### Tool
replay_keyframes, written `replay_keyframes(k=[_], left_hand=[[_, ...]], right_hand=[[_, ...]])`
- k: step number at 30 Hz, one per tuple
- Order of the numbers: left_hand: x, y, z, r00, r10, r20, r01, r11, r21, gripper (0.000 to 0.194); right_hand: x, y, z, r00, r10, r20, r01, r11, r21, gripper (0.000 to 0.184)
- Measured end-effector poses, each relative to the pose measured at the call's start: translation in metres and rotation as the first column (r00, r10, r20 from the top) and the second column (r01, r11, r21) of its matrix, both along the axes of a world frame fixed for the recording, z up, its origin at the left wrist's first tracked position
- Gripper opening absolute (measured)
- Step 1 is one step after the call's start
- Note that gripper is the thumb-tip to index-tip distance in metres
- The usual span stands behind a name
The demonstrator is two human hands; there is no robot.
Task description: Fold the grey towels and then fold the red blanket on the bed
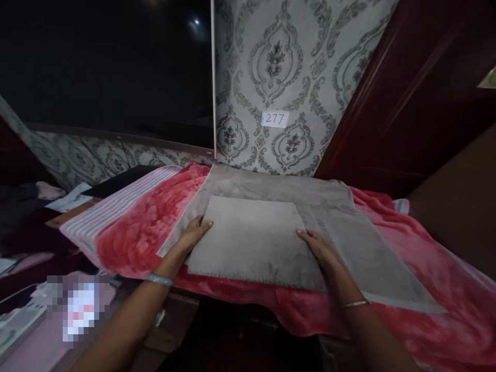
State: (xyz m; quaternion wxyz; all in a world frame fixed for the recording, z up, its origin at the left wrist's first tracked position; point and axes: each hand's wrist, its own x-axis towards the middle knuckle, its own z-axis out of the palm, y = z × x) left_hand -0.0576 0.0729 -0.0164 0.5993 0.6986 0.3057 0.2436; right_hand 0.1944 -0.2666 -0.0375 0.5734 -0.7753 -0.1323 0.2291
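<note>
A flat grey rectangular piece (251,237) with a fuzzy-looking front edge lies in front of me, perhaps cloth, though I cannot tell for sure. My left hand (196,232) grips its left edge, thumb on top and the other fingers partly hidden. On the opposite side, my right hand (313,243) holds the right edge in the same way. Underneath spreads a larger, thin grey cloth (356,243), wrinkled towards the back and reaching far to the right.
A red plush blanket (147,222) with a striped edge (104,206) covers the table. Behind stand a patterned wall (240,62) with a paper label (275,119) and a dark television screen (104,67). A dark red wooden panel (360,113) rises at right; a power strip (23,315) lies lower left.
</note>
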Motion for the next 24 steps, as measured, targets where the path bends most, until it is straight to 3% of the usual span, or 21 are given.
replay_keyframes(k=[4, 9, 13, 16, 19, 22, 24], left_hand=[[-0.002, -0.007, 0.007, 0.999, 0.027, 0.019, -0.025, 0.997, -0.079, 0.065], [-0.006, -0.012, 0.015, 0.997, 0.067, 0.032, -0.06, 0.983, -0.173, 0.082], [-0.007, -0.017, 0.027, 0.998, 0.064, -0.006, -0.064, 0.975, -0.212, 0.09], [-0.008, -0.028, 0.043, 0.998, 0.057, 0.013, -0.052, 0.967, -0.249, 0.092], [-0.011, -0.05, 0.057, 0.995, 0.031, 0.096, -0.005, 0.966, -0.26, 0.093], [-0.012, -0.081, 0.057, 0.988, -0.008, 0.156, 0.052, 0.958, -0.282, 0.091], [-0.012, -0.102, 0.049, 0.984, -0.038, 0.174, 0.089, 0.952, -0.294, 0.088]], right_hand=[[-0.006, -0.002, 0.009, 0.999, 0.021, -0.05, -0.021, 1.0, 0.004, 0.041], [-0.021, -0.009, 0.019, 0.995, 0.02, -0.096, -0.013, 0.997, 0.075, 0.037], [-0.031, -0.004, 0.028, 0.976, 0.095, -0.195, -0.07, 0.989, 0.133, 0.03], [-0.026, 0.003, 0.048, 0.988, 0.085, -0.13, -0.071, 0.991, 0.114, 0.023], [-0.004, 0.002, 0.08, 0.994, 0.108, -0.004, -0.107, 0.988, 0.108, 0.02], [0.025, -0.01, 0.108, 0.982, 0.125, 0.143, -0.134, 0.989, 0.056, 0.019], [0.038, -0.019, 0.114, 0.977, 0.094, 0.192, -0.094, 0.996, -0.01, 0.016]])
